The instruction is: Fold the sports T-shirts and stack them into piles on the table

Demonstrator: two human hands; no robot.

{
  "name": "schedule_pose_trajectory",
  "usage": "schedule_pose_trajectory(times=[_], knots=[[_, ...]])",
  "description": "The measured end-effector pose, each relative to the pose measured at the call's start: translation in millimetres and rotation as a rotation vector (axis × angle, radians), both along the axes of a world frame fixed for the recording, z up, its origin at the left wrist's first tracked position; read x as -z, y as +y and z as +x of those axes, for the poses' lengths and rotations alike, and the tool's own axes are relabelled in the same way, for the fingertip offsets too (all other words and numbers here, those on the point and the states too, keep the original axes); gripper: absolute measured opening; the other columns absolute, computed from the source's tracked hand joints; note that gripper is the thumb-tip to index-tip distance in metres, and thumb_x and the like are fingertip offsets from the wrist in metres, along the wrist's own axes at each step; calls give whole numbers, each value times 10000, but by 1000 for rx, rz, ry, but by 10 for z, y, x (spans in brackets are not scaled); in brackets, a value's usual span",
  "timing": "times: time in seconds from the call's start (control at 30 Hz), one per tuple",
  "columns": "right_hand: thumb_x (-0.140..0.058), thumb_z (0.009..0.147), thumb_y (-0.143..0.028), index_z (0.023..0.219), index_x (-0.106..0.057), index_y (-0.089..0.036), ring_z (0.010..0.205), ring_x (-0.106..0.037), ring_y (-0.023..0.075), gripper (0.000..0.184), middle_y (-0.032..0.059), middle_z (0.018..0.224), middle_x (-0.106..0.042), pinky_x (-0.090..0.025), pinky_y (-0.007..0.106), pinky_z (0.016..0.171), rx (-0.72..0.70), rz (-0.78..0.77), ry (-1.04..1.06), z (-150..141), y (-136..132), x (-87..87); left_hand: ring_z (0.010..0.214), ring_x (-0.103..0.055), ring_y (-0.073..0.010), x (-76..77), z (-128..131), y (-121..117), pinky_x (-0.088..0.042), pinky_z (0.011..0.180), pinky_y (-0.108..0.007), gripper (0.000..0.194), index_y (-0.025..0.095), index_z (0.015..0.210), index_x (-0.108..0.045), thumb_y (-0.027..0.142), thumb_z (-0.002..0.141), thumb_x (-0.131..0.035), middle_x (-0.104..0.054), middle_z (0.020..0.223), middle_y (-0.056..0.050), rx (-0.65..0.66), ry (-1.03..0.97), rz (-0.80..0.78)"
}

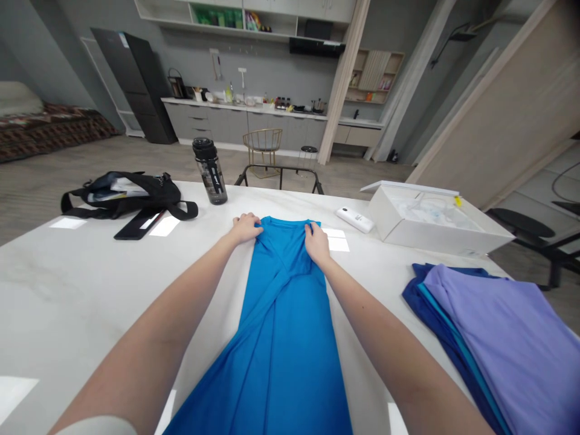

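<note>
A bright blue garment [294, 338] lies lengthwise on the white table, its far end narrow and its near end running out of view at the bottom. At its far left corner, my left hand [247, 228] is closed on the fabric edge. My right hand [316, 243] pinches the far right corner, thumb and fingers together on the cloth. Between the hands the fabric is slightly creased, and a diagonal fold crosses its upper part.
Folded clothes [502, 326] in purple and blue are stacked at the right. Behind them stands an open white box [435, 232] beside a white handheld device [355, 219]. A water bottle [211, 175], black bag [131, 192] and phone [136, 225] occupy the far left of the table [67, 296].
</note>
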State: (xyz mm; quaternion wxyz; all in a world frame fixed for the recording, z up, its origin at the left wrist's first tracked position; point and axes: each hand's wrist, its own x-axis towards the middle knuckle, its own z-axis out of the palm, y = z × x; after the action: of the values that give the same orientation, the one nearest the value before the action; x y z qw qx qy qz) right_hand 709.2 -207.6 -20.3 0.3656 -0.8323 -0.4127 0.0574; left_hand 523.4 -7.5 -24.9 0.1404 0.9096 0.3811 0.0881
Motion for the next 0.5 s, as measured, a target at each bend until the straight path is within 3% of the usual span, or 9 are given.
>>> schedule_pose_trajectory(times=[0.07,0.2,0.27,0.37,0.5], knots=[[-353,1058,-412,1048,-640,-228,957,-649,273,341,86,992,-713,-442,328,817,5,2,1,11,1,-8,1170,-575,-333,15,-49,90,-407,1020,-499,293,233,987,-728,391,762,-626,-685,1160,-80,32,-115,-106],[-344,1060,-416,1010,-638,-226,950,-650,272,353,87,973,-712,-447,327,807,8,-14,-9,-11,11,-57,818,-631,-223,8,-117,217,-498,774,-361,370,194,891,-669,516,712,-702,-668,831,-37,71,-485,-585],[-338,1062,-426,1022,-643,-224,966,-653,276,368,95,990,-715,-452,332,817,12,-34,-31,-36,31,-104,711,-600,-185,-5,-94,271,-480,677,-318,428,192,890,-648,553,680,-742,-637,762,-17,87,-613,-718],[-323,1066,-436,1087,-651,-220,987,-661,282,393,112,1015,-716,-459,352,845,54,-107,-63,-62,71,-175,701,-599,-190,-24,35,350,-468,663,-318,432,203,915,-676,561,686,-754,-650,756,-19,79,-548,-643],[-306,1066,-436,1187,-639,-225,982,-679,300,412,133,1035,-716,-480,390,841,129,-233,-96,-53,92,-187,1025,-635,-296,-26,266,421,-418,958,-464,266,247,928,-735,472,791,-698,-734,950,-55,5,-178,-231]])
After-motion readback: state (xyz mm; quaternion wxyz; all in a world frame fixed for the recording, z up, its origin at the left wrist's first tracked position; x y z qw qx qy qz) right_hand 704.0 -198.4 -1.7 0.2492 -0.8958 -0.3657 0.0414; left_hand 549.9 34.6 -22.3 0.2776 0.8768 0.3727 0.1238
